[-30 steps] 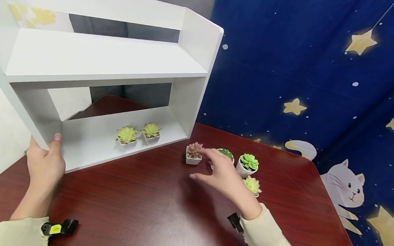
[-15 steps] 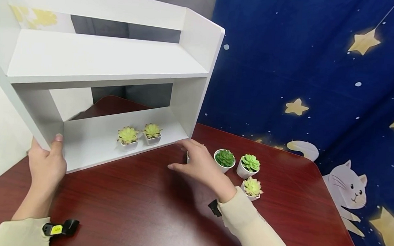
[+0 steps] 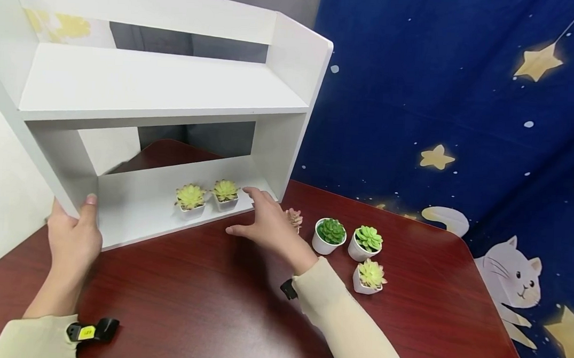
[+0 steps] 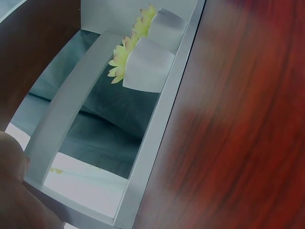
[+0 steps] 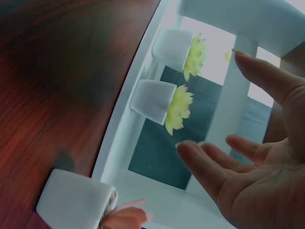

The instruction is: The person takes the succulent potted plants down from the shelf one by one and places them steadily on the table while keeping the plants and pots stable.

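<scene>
My left hand (image 3: 75, 239) grips the lower left side panel of a white two-tier shelf (image 3: 166, 85), thumb on the inner face. Two yellow-green succulents in white square pots stand on its bottom board: a left one (image 3: 190, 197) and a right one (image 3: 226, 191). Fingers spread and holding nothing, my right hand (image 3: 272, 226) reaches in front of the board's right end, close to the right potted succulent. In the right wrist view both pots appear beyond the fingertips (image 5: 188, 148), apart from them. Behind the hand a pink succulent (image 3: 294, 219) is partly hidden; its white pot (image 5: 74, 200) shows in the right wrist view.
On the red-brown table (image 3: 176, 302), right of the shelf, stand a dark green succulent (image 3: 330, 235), a bright green one (image 3: 366, 242) and a yellow-green one (image 3: 370, 276), all in white pots. A blue starry curtain (image 3: 416, 88) hangs behind.
My right hand has moved left, from beside the pink and dark green succulents to the shelf's bottom board, its fingers still apart. The left hand stays on the side panel. The view shifts slightly.
</scene>
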Action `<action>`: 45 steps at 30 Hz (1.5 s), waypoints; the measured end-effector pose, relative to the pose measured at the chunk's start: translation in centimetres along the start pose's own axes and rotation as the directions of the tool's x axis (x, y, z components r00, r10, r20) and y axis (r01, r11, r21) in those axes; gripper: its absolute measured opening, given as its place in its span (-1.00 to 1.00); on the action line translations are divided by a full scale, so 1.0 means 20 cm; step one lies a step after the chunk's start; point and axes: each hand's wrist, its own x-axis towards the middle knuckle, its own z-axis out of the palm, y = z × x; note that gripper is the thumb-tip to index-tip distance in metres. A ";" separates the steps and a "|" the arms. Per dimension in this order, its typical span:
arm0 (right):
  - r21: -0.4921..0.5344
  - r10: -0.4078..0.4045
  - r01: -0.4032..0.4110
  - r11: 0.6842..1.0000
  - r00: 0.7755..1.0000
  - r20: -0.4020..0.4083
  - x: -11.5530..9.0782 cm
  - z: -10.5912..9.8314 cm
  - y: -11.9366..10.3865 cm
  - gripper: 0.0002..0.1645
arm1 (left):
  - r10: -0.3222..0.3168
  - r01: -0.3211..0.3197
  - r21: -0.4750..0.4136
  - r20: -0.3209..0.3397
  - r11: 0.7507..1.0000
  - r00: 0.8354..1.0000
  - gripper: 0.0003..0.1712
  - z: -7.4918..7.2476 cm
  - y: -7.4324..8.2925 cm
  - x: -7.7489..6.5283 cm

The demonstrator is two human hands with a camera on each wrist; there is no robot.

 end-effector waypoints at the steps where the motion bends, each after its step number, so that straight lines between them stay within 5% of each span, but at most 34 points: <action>1: 0.000 0.014 -0.014 1.000 1.000 -0.003 0.02 0.01 0.00 0.14 | 0.008 -0.008 -0.002 0.000 1.000 1.000 -0.42 0.00 0.00 0.00; 15: 0.018 0.077 -0.077 0.997 0.997 -0.023 0.23 0.13 0.04 0.07 | 0.000 0.000 0.002 -0.017 1.000 1.000 -0.44 0.01 0.01 0.00; 25: 0.044 0.092 -0.091 0.995 0.996 -0.009 0.30 0.20 0.02 0.10 | 0.016 -0.016 -0.005 -0.030 1.000 0.999 -0.44 0.02 -0.01 0.00; 34: -0.008 0.107 -0.107 0.994 0.994 -0.006 0.36 0.23 -0.02 0.11 | -0.053 0.054 0.045 -0.014 0.998 0.998 -0.40 -0.01 0.00 0.00; 45: -0.071 0.122 -0.122 0.990 0.992 -0.009 0.41 0.25 -0.01 0.13 | -0.016 0.017 0.051 -0.007 0.999 1.000 -0.39 0.00 0.00 0.00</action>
